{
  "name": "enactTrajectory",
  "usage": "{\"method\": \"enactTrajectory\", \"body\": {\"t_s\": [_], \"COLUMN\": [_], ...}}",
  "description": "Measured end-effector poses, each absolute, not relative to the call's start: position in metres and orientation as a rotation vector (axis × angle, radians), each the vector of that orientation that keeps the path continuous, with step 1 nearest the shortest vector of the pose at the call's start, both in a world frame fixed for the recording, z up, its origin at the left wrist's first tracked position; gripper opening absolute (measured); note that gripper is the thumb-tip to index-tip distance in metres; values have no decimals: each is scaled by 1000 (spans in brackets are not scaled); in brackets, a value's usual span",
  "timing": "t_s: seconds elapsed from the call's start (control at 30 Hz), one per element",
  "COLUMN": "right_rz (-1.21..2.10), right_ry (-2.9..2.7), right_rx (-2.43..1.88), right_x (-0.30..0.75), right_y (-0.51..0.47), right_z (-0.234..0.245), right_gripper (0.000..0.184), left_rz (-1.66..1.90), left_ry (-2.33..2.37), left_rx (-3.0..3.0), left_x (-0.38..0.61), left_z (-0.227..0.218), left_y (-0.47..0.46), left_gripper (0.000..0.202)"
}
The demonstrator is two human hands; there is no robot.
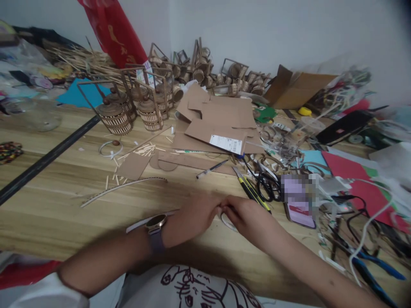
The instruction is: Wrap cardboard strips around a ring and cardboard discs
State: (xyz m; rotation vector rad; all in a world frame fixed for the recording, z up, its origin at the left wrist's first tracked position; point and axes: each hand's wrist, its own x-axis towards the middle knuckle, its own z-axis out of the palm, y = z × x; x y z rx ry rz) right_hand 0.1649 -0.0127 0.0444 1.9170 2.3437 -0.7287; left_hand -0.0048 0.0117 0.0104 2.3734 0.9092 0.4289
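- Right hand (245,217): fingers closed in a pinch on a pale strip (227,221), which curves below the fingertips; the fine grip probably suits so narrow a piece.
- Left hand (197,216): fingertips meet the right's above the table (180,188); blurred, cannot tell whether they grip. Presumably placed there to steady the work.
- A pale length (136,225) shows behind the watch (156,222); whether it joins the pinched strip is unclear.
- Cutter (252,192) and pen (212,169) lie just beyond the hands, likely for easy reach.
- Lidded baskets (116,119) stand upright farther back, apparently clear of the working area.
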Motion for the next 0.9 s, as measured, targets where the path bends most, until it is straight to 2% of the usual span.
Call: {"method": "enactTrajectory", "body": {"t_s": [0.23,0.37,0.6,0.7,0.9], "right_rz": [-967,-1068,-982,-997,-1001], "right_ry": [2528,2502,2516,2502,2598], "right_rx": [2213,2397,2586,2607,2445], "right_x": [167,164,162,160,164], "right_y": [-27,-34,-41,-42,-45], "right_z": [34,27,24,25,29], "right_gripper": [28,21,9,12,6], "left_rz": [347,316,291,260,307], "left_ry": [1111,1163,1212,1234,1229], "left_rx": [2268,2297,2323,2346,2430], "left_x": [-6,-4,-5,-7,-9], "left_z": [10,9,19,25,26], "left_y": [11,6,-4,-7,-12], "left_gripper": [28,29,29,27,28]}}
